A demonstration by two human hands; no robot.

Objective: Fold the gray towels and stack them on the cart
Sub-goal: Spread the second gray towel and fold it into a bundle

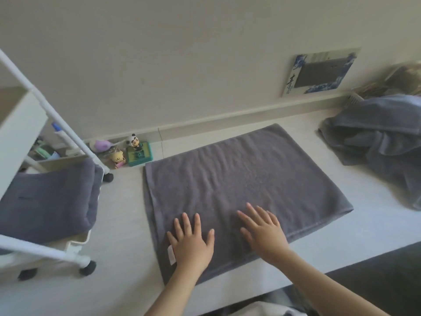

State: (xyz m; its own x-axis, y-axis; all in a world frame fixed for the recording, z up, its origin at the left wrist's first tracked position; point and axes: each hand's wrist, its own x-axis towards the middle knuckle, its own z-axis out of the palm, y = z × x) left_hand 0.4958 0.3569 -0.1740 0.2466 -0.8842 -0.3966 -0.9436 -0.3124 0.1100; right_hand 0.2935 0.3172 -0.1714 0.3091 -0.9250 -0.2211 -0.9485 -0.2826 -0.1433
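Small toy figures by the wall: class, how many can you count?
3: a panda figure on a green base, a yellow figure before it, a purple one behind; others may be hidden.

A white table [127,208] runs along a cream wall [159,53], with a low ledge [227,117] where the two meet. At the back left of the table, against the ledge, stands a cluster of small toys: a panda figure [134,140] on a green box [139,155], a yellow figure [117,158] just beside it, and a purple plush [101,145] behind. A blue-and-white card [319,73] with a gray middle and dark characters leans on the wall above the ledge at the right. In the far right corner sits a blurred pale basket [355,99] with brownish contents. A dark floor [376,283] shows below the table's near edge.
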